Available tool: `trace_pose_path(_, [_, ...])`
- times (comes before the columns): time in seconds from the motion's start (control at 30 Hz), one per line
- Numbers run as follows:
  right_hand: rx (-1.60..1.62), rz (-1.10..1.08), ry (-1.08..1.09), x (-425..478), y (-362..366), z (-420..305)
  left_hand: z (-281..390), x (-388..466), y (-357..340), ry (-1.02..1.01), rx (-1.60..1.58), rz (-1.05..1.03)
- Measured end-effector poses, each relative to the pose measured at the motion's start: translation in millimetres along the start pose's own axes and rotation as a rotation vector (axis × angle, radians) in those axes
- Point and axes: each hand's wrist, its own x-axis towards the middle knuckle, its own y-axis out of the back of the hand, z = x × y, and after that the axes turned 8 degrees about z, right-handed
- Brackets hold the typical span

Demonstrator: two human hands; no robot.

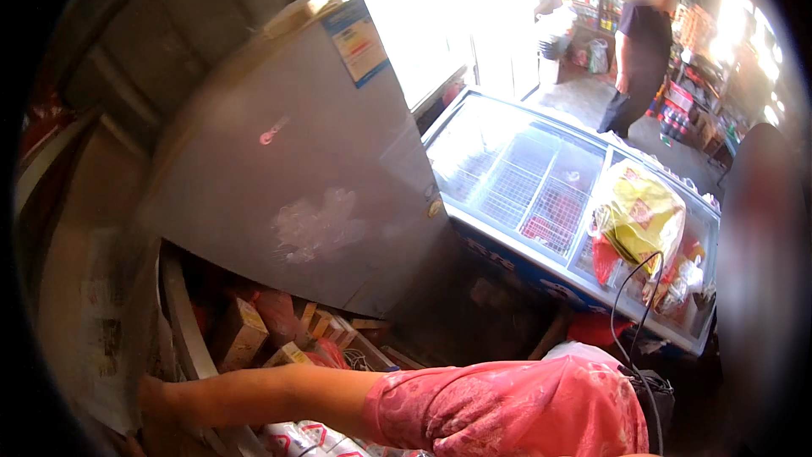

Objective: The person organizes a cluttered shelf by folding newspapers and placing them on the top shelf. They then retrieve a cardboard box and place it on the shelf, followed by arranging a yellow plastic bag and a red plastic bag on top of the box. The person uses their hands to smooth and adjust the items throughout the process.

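Observation:
From the lower right, what appears to be my right arm in a pink patterned sleeve reaches across to the left. My right hand [157, 401] is dim and blurred at the lower left, against the lower edge of a pale printed sheet or carton [104, 343]. Its fingers are hidden, so a grip cannot be made out. Beyond the forearm, small cardboard boxes [244, 333] and a red plastic bag [327, 354] lie in a dark recess. White plastic packs with red marks [317, 437] show below the forearm. My left hand is out of view.
A large grey cabinet side [304, 158] rises ahead, bearing a blue-edged label [356, 44]. To its right stands a glass-topped chest freezer [507, 228] with a yellow plastic bag [641, 206] on it. A black cable [614, 317] loops nearby. Beyond the freezer stands a person [644, 51] near stocked shelves.

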Motion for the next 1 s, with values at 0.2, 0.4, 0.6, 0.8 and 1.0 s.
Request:
trace_pose_path(0.2, [0.209, 0.038, 0.023, 1.2, 1.0, 13.5, 34.7, -2.1, -5.1, 0.016, -0.009, -0.056])
trace_pose_path(0.4, [0.282, 0.028, 0.027, -18.1, 65.3, 2.5, 49.8, -14.4, 3.4, 0.008, 0.009, -0.109])
trace_pose_path(0.6, [0.348, -0.037, 0.025, -15.4, 87.4, -48.7, 38.4, -53.4, 93.3, 0.063, 0.115, -0.139])
trace_pose_path(0.8, [-0.111, -0.432, 0.019, -30.3, 171.1, -20.7, 139.7, -46.8, 31.9, 0.249, 0.163, -0.304])
trace_pose_path(1.0, [0.471, -0.129, 0.275, -50.7, 204.4, -61.8, 97.1, -50.2, 40.7, 0.632, 0.188, -0.208])
